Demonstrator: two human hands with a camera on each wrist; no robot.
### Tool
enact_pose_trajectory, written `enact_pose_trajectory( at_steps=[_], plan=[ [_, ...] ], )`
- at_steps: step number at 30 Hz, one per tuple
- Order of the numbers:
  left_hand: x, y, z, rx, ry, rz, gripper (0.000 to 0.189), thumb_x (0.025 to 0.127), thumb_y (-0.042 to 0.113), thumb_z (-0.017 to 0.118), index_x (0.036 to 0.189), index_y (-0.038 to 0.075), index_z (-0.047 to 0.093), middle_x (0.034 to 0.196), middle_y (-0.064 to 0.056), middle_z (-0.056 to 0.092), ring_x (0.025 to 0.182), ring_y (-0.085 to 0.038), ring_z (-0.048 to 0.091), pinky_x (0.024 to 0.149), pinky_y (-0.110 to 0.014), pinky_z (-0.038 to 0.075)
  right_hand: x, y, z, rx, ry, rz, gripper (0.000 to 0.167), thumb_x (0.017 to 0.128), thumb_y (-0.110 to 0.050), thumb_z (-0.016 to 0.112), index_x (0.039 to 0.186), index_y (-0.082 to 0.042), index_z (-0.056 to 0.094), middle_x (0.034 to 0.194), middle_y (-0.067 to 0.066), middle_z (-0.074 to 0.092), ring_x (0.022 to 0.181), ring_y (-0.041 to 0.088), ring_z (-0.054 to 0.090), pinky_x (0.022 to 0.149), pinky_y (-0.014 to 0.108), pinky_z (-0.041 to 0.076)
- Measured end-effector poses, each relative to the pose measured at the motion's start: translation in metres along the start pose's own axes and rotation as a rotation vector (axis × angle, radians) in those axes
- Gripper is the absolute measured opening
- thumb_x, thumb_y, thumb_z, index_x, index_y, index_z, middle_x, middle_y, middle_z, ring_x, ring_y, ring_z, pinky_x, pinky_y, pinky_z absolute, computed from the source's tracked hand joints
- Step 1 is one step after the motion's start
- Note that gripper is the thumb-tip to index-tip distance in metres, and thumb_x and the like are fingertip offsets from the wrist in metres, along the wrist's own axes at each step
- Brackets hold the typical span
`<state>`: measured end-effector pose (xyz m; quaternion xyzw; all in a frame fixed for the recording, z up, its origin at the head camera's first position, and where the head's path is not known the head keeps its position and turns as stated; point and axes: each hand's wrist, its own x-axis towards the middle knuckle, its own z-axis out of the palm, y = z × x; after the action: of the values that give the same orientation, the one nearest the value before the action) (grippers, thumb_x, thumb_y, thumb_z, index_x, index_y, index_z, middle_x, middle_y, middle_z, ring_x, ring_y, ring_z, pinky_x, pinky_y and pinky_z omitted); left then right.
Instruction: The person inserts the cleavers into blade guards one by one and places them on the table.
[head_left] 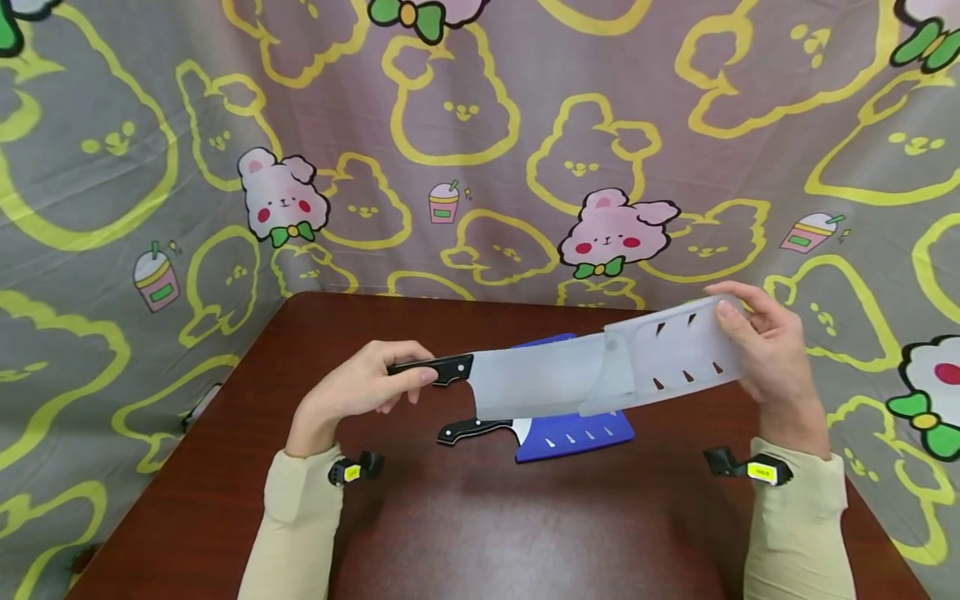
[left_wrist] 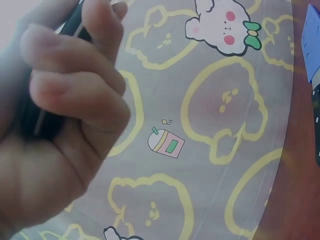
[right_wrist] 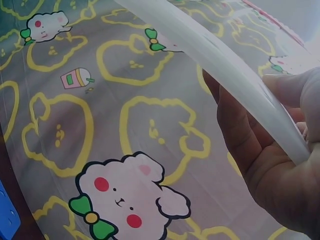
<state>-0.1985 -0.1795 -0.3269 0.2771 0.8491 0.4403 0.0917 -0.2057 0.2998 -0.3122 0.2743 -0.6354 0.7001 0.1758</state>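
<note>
My left hand (head_left: 367,379) grips the black handle (head_left: 453,368) of a wide cleaver (head_left: 536,379), held up over the table with its blade pointing right. The far end of the blade sits inside the open mouth of a translucent white blade cover (head_left: 678,358) with small slots. My right hand (head_left: 776,350) pinches the cover's far end, thumb (head_left: 735,321) on the near face and fingers behind. In the right wrist view the cover (right_wrist: 240,85) appears edge-on between thumb and fingers. In the left wrist view, curled fingers (left_wrist: 80,95) wrap the dark handle (left_wrist: 45,117).
Beneath the cleaver, a black-handled knife (head_left: 476,429) in a blue slotted cover (head_left: 573,442) lies on the dark red-brown table (head_left: 555,525). Another blue edge (head_left: 543,340) shows behind the blade. A patterned cloth (head_left: 465,242) hangs along the table's back and sides.
</note>
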Motion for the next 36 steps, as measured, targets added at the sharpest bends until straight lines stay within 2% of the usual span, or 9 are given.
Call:
enact_pose_trajectory(
  at_steps=[7, 11, 15, 19, 23, 27, 30, 33, 36],
  plan=[
    [-0.003, 0.002, -0.001, -0.015, 0.088, 0.064, 0.017, 0.095, 0.026, 0.065, 0.110, 0.018, 0.068, 0.072, -0.001, 0.065, 0.041, -0.018, 0.045, 0.041, -0.029, 0.040, 0.000, -0.002, 0.000, -0.004, 0.016, 0.000, 0.031, 0.097, 0.007, 0.048, 0.125, 0.005, 0.059, 0.089, 0.003, 0.076, 0.080, 0.013, 0.075, 0.063, 0.026, 0.059],
    [-0.001, 0.002, -0.002, -0.026, 0.122, 0.073, 0.015, 0.095, 0.025, 0.066, 0.108, 0.018, 0.068, 0.071, -0.006, 0.065, 0.039, -0.018, 0.042, 0.039, -0.029, 0.037, 0.001, -0.002, 0.003, 0.001, 0.050, 0.008, 0.029, 0.097, 0.005, 0.049, 0.125, 0.004, 0.060, 0.089, 0.003, 0.076, 0.079, 0.013, 0.075, 0.061, 0.027, 0.059],
    [-0.001, 0.002, -0.004, -0.042, 0.148, 0.067, 0.014, 0.095, 0.025, 0.066, 0.106, 0.018, 0.069, 0.069, -0.012, 0.061, 0.039, -0.018, 0.038, 0.037, -0.028, 0.032, 0.003, 0.002, 0.011, -0.063, 0.108, 0.064, 0.028, 0.098, -0.003, 0.054, 0.125, 0.003, 0.060, 0.090, 0.000, 0.075, 0.078, 0.011, 0.074, 0.059, 0.026, 0.058],
    [-0.006, 0.003, -0.008, -0.050, 0.170, 0.060, 0.014, 0.094, 0.024, 0.067, 0.106, 0.017, 0.070, 0.068, -0.012, 0.060, 0.038, -0.018, 0.037, 0.036, -0.028, 0.032, 0.005, 0.006, 0.020, -0.112, 0.135, 0.149, 0.032, 0.098, -0.012, 0.057, 0.126, 0.003, 0.058, 0.091, -0.002, 0.073, 0.077, 0.009, 0.073, 0.058, 0.028, 0.058],
    [-0.008, 0.006, -0.009, -0.071, 0.195, 0.066, 0.013, 0.094, 0.021, 0.067, 0.106, 0.017, 0.070, 0.066, -0.010, 0.059, 0.038, -0.018, 0.035, 0.036, -0.027, 0.030, 0.005, 0.007, 0.026, -0.070, 0.135, 0.136, 0.029, 0.098, -0.010, 0.057, 0.125, 0.000, 0.060, 0.091, -0.002, 0.074, 0.076, 0.009, 0.073, 0.058, 0.027, 0.058],
    [0.004, 0.009, 0.006, -0.093, 0.154, 0.078, 0.016, 0.095, 0.023, 0.066, 0.110, 0.019, 0.069, 0.068, -0.011, 0.059, 0.039, -0.016, 0.037, 0.037, -0.026, 0.031, 0.003, 0.015, 0.045, -0.080, 0.052, 0.118, 0.027, 0.099, -0.008, 0.054, 0.125, 0.000, 0.059, 0.094, -0.002, 0.072, 0.078, 0.010, 0.071, 0.060, 0.028, 0.059],
    [0.017, 0.011, 0.022, -0.112, 0.107, 0.067, 0.020, 0.096, 0.031, 0.063, 0.114, 0.022, 0.067, 0.069, -0.013, 0.058, 0.041, -0.015, 0.038, 0.039, -0.026, 0.032, 0.002, 0.024, 0.066, -0.125, -0.014, 0.167, 0.027, 0.101, -0.012, 0.053, 0.126, -0.002, 0.057, 0.099, -0.003, 0.069, 0.083, 0.012, 0.069, 0.064, 0.031, 0.059],
    [0.023, 0.013, 0.032, -0.125, 0.123, 0.044, 0.020, 0.096, 0.034, 0.063, 0.113, 0.023, 0.067, 0.069, -0.015, 0.058, 0.041, -0.016, 0.037, 0.039, -0.026, 0.032, 0.000, 0.028, 0.079, -0.153, -0.017, 0.200, 0.026, 0.100, -0.015, 0.054, 0.125, -0.006, 0.058, 0.103, -0.003, 0.067, 0.085, 0.013, 0.068, 0.067, 0.031, 0.059],
    [0.023, 0.014, 0.035, -0.125, 0.148, 0.035, 0.018, 0.096, 0.033, 0.063, 0.111, 0.024, 0.068, 0.068, -0.014, 0.057, 0.040, -0.018, 0.037, 0.038, -0.027, 0.031, -0.001, 0.029, 0.082, -0.172, 0.008, 0.194, 0.025, 0.100, -0.016, 0.055, 0.124, -0.007, 0.058, 0.103, -0.003, 0.067, 0.085, 0.013, 0.067, 0.067, 0.029, 0.059]
  ],
)
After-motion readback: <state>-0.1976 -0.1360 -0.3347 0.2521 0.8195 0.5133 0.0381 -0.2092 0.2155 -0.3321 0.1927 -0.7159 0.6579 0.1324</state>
